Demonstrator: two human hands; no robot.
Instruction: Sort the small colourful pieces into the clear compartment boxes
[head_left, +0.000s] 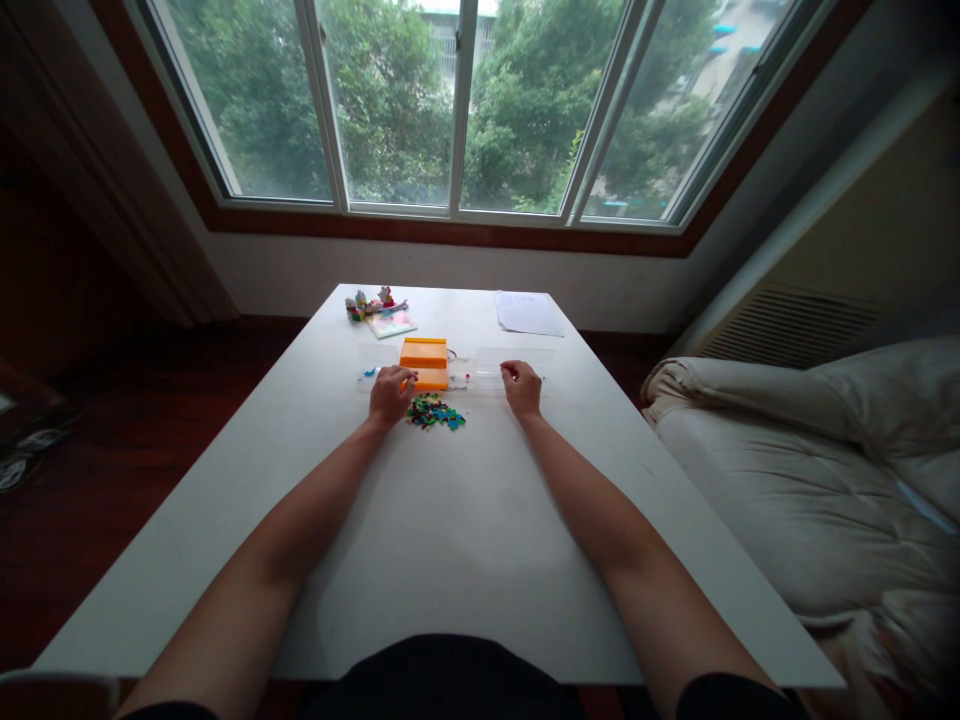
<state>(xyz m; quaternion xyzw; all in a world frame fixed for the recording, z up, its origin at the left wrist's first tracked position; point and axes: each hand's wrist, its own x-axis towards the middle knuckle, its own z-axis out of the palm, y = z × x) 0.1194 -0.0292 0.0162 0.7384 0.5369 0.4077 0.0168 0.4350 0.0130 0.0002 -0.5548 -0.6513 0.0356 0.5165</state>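
Observation:
Both my arms reach out over a white table (450, 520). My left hand (391, 393) rests with curled fingers against the left side of an orange box (424, 363), just left of a small pile of coloured bricks (435, 412). My right hand (522, 388) has its fingers closed at the near edge of a clear plastic tray (510, 362); what it pinches, if anything, is too small to name. Another clear tray (375, 362) holding a blue piece lies left of the orange box.
A small built model on a pale card (379, 308) stands at the far left of the table. A sheet of paper (527, 312) lies at the far right. A bed with a pale quilt (825, 450) is to the right. Windows run behind.

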